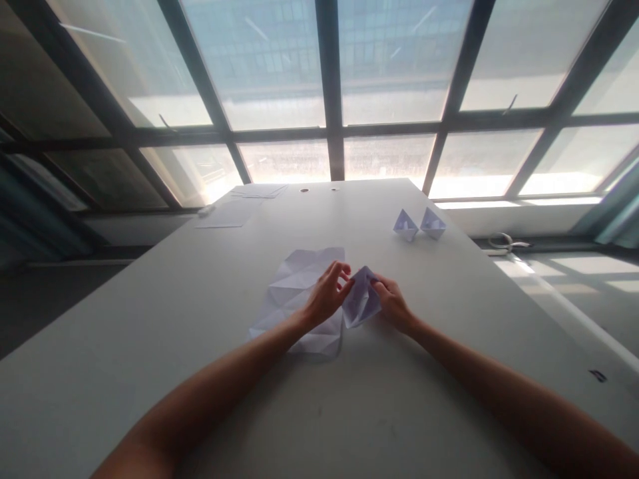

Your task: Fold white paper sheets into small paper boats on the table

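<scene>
Pinching the folded paper (361,307) by its right side is the right hand (395,305), while the left hand (325,294), fingers half-curled, thumbs its left edge, any pinch unclear.

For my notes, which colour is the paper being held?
The paper looks white with bluish shading, head view.

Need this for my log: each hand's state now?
Left hand: partly curled at the folded white paper piece; grip unclear.
Right hand: holding that piece.
</scene>
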Demonstrator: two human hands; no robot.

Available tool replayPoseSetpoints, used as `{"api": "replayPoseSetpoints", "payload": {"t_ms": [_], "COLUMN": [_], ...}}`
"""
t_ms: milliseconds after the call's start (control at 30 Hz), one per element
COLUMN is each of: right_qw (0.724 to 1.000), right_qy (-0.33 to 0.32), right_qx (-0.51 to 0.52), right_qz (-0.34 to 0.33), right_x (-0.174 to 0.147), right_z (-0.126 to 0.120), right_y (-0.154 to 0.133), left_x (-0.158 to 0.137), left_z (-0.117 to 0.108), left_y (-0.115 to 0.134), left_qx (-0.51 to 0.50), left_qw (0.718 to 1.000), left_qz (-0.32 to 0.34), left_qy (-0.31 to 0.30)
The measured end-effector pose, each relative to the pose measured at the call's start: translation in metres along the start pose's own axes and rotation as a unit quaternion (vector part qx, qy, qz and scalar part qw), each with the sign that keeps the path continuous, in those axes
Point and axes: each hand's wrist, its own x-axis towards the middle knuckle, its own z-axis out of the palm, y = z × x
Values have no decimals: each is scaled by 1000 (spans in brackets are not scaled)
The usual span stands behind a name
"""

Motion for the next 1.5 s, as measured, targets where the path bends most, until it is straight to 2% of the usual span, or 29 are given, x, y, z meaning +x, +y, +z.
{"api": "replayPoseSetpoints", "payload": {"t_ms": [133,233,333,400,467,567,700,800,900,1033,1100,1200,1267,1367,1433,1500], "right_qw": [1000,998,997,997,997,997,994,991,991,989,991,992,983,938,921,931], "right_qy": [2,-29,-46,-22,18,62,83,105,127,142,134,126,177,272,251,178], "right_qx": [-21,-30,-52,-69,-72,-32,46,64,30,-16,-7,7,-45,-191,-255,-273], "right_qz": [-9,-38,-28,-6,12,26,47,43,25,21,26,17,-15,-103,-151,-163], "right_x": [-5,-9,-12,-12,-9,-2,5,6,6,6,6,7,8,7,5,2], "right_z": [5,11,14,12,8,0,-6,-7,-8,-9,-9,-8,-9,-12,-12,-10], "right_y": [-5,-14,-17,-13,-7,2,11,14,14,11,10,8,5,-2,-5,-6], "left_x": [-3,-3,-1,1,4,10,16,16,12,5,3,3,4,6,6,7], "left_z": [-1,-1,1,2,2,-3,-8,-4,3,4,3,1,1,2,2,2], "left_y": [2,3,1,-1,-4,-9,-16,-22,-23,-12,-7,-6,-7,-7,-7,-5], "left_qx": [87,94,11,-87,-208,-374,-463,-513,-532,-564,-565,-550,-549,-558,-557,-556], "left_qw": [994,994,999,996,975,903,838,790,783,769,759,745,739,732,730,733], "left_qz": [64,62,28,-10,-80,-209,-285,-336,-319,-298,-319,-376,-391,-390,-395,-391], "left_qy": [1,8,19,6,-19,-39,-41,-2,36,-37,-60,-35,-12,4,22,34]}}
